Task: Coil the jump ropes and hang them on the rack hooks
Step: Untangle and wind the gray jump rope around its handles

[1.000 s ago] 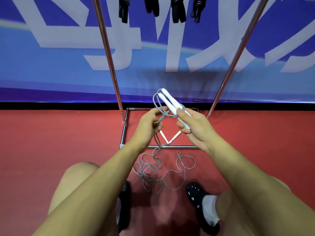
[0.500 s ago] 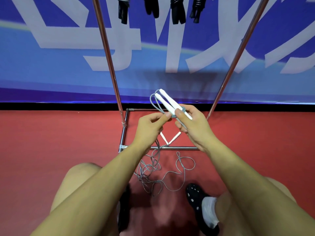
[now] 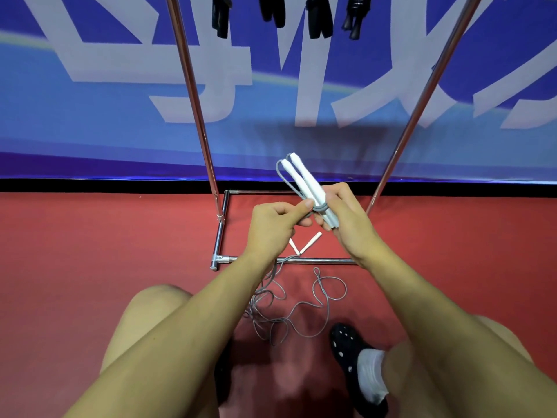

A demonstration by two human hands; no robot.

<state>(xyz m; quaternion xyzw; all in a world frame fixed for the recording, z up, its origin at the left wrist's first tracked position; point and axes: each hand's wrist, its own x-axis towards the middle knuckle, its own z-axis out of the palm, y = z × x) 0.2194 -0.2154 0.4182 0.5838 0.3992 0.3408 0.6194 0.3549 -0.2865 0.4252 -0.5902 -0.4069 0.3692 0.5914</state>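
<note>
My left hand [image 3: 275, 224] pinches the grey cord [image 3: 319, 208] so I can wind it tight round the two white handles [image 3: 304, 184]. My right hand [image 3: 342, 217] grips those handles together so they don't slip. Most of the rope [image 3: 289, 309] lies loose on the red floor [image 3: 90, 251] below. The black ropes [image 3: 316, 18] hanging up top are cut off, so I can't see the hooks.

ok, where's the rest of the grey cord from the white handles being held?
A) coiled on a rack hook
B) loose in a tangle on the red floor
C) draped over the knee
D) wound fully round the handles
B: the right hand grips the white handles, and the grey cord trails down into a loose tangle on the red floor.
</note>
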